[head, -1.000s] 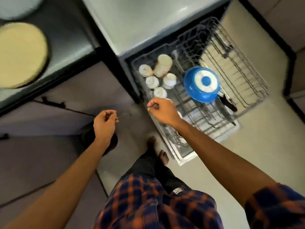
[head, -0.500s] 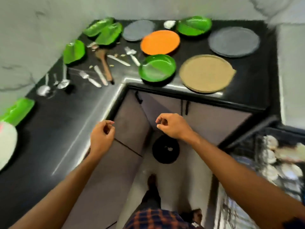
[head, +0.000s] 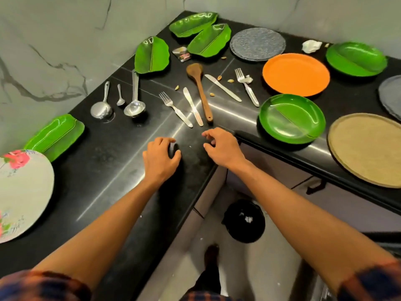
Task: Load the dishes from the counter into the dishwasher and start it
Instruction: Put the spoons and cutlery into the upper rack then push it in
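As the empty left hand (head: 161,158) and right hand (head: 223,148) hang loosely curled over the counter (head: 117,146), a pickup looks underway, likely needing a pinch on the nearby fork (head: 175,109).

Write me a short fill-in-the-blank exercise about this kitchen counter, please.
The long brown spoon lying between two steel knives is made of ____.
The steel forks lying on the black stone counter number ____.
The left hand and the right hand both hold ____.
Missing words: wood; two; nothing.
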`<state>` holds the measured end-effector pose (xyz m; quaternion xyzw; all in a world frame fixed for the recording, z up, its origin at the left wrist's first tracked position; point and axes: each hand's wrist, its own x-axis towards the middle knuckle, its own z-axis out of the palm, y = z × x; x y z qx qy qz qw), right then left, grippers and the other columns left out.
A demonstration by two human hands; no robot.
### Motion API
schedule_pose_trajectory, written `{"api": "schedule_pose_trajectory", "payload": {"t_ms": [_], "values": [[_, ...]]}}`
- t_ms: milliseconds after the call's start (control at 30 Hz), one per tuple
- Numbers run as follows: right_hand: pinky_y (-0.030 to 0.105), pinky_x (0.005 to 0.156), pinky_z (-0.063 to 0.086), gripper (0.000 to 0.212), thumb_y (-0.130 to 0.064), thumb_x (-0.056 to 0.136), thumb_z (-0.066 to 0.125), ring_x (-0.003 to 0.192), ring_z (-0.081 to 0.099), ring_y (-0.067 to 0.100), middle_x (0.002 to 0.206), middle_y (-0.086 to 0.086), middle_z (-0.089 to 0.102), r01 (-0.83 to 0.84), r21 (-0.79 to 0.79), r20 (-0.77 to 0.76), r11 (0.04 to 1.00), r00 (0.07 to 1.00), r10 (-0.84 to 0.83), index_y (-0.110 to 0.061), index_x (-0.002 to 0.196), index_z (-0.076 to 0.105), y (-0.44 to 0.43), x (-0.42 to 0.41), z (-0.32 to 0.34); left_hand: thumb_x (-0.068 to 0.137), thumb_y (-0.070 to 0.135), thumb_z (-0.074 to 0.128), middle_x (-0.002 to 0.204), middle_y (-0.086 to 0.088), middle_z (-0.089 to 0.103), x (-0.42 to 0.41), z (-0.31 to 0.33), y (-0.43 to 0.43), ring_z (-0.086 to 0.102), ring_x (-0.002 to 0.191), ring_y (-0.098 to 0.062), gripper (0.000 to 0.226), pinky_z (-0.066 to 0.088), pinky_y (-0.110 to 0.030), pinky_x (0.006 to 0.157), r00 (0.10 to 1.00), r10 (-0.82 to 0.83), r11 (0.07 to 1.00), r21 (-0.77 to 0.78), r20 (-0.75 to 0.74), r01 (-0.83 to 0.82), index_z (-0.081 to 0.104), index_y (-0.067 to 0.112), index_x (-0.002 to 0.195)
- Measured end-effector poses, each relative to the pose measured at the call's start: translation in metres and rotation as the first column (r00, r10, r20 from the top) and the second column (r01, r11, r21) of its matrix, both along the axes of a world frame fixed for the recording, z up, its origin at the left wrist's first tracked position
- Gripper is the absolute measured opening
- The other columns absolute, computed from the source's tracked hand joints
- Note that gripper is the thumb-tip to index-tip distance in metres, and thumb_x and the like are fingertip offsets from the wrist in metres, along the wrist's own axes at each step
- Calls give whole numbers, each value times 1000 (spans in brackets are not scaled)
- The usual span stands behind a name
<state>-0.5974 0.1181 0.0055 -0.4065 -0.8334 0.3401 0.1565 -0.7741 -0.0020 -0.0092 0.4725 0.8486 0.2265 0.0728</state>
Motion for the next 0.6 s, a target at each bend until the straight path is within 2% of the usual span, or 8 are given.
{"api": "schedule_pose_trajectory", "payload": {"t_ms": [100, 333, 433, 600], "values": [[33, 96, 46, 41, -18, 91, 65, 102, 61, 21, 121, 3, 61, -23, 28, -2, 999, 1000, 23, -13, 132, 63, 10, -39, -5, 83, 38, 68, 107, 2, 58, -24, -1, 22, 51, 104, -24, 26, 29, -34, 81, 999, -22, 999, 22, -47, 23, 67, 26, 106], [42, 80, 47, 29, -7, 91, 58, 92, 59, 35, 104, 17, 60, -84, 299, 90, 950, 994, 60, -1, 118, 64, 34, -114, -11, 83, 47, 64, 102, 8, 50, -42, -13, 41, 46, 100, -16, 25, 29, -33, 80, 998, 7, 997, 77, -66, -2, 63, 29, 101], [44, 74, 48, 15, -7, 94, 54, 87, 61, 36, 102, 18, 59, -102, 293, 144, 951, 988, 61, 1, 96, 67, 41, -131, -8, 83, 48, 64, 99, 12, 45, -43, -14, 42, 44, 97, -14, 25, 28, -32, 79, 998, 5, 995, 99, -59, 1, 62, 29, 99], [43, 79, 51, 21, -15, 92, 58, 85, 62, 32, 98, 13, 61, -114, 312, 180, 943, 982, 59, -1, 91, 73, 29, -111, -12, 80, 43, 63, 101, 8, 50, -47, -17, 42, 45, 97, -16, 24, 29, -33, 79, 999, 8, 995, 103, -38, -4, 63, 27, 98]]}}
